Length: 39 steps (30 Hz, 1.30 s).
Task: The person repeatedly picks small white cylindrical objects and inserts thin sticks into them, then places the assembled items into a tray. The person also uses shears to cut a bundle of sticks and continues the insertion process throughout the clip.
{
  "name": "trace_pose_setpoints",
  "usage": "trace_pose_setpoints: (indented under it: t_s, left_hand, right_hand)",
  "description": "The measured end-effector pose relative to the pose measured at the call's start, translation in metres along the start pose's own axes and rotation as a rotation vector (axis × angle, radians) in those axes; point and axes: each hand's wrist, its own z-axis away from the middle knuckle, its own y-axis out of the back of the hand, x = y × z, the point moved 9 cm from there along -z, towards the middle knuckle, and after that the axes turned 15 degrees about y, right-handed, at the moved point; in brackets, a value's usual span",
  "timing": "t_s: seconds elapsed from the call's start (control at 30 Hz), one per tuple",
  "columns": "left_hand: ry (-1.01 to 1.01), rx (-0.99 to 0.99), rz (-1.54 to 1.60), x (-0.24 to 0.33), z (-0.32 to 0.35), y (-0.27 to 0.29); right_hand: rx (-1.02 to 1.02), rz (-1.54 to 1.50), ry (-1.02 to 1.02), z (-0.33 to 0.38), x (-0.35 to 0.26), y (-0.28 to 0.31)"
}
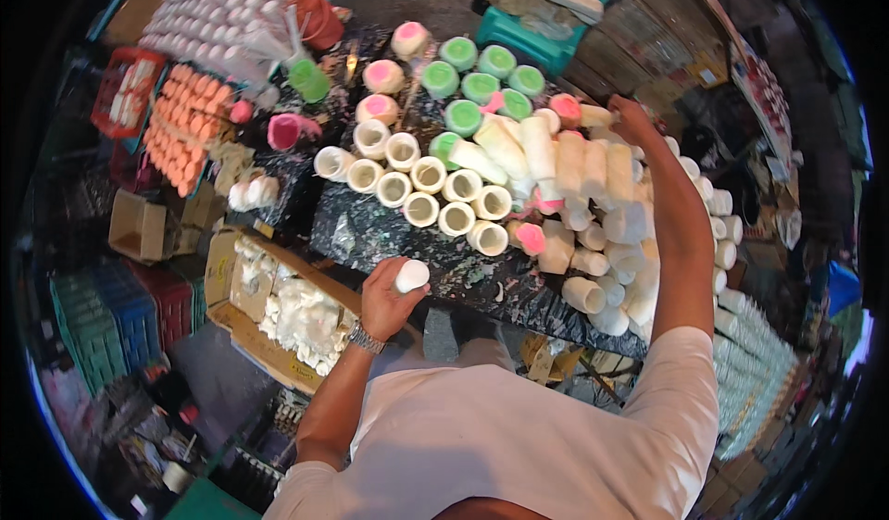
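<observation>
White cloth of the person's T-shirt [519,446] fills the bottom of the view, and both bare forearms rise out of it. Just above, the left hand [389,296], a metal watch [367,339] on its wrist, is curled around a small white rounded piece [412,275] at the near edge of the dark, paint-spattered worktable [370,233]. Far across the table the right hand [632,117] stretches out and rests on a heap of white cylindrical moulds [593,196]; I cannot tell whether it grips anything. Upright white cups [435,196] with open mouths stand in a cluster between the hands, with green-topped cups [482,80] beyond. Left of the table, a cardboard box [243,330] holds white lumps.
</observation>
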Motion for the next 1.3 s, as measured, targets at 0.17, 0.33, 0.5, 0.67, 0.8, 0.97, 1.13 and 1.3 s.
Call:
trace_pose_setpoints:
  t_s: [0.17, 0.33, 0.5, 0.67, 0.8, 0.97, 1.13, 1.3]
  left_hand:
    - [0.071, 0.038, -0.057, -0.019, 0.003, 0.015]
    - [0.112, 0.112, -0.071, -0.034, -0.02, 0.035]
    - [0.304, 0.173, 0.084, -0.05, -0.03, 0.056]
    - [0.425, 0.158, 0.52, -0.111, -0.034, 0.043]
    - [0.539, 0.086, 0.507, -0.111, -0.033, 0.036]
    - [0.501, 0.091, 0.148, -0.1, -0.047, 0.048]
    - [0.448, 0.121, -0.053, -0.149, -0.06, 0.034]
    - [0.426, 0.019, 0.072, -0.15, -0.057, 0.067]
  right_hand:
    - [0.006, -0.16, -0.056, 0.004, 0.002, 0.007]
    - [0.087, -0.259, -0.124, 0.013, 0.02, 0.018]
    - [0.298, -0.482, -0.264, 0.041, -0.032, 0.086]
    - [0.464, -1.138, -0.171, 0.07, -0.193, 0.053]
    - [0.276, -1.41, -0.224, 0.094, -0.355, -0.079]
    - [0.312, -1.189, -0.148, 0.086, -0.448, -0.196]
    - [0.023, -0.442, 0.071, 0.063, -0.476, -0.229]
    - [-0.04, -0.331, 0.014, 0.064, -0.477, -0.196]
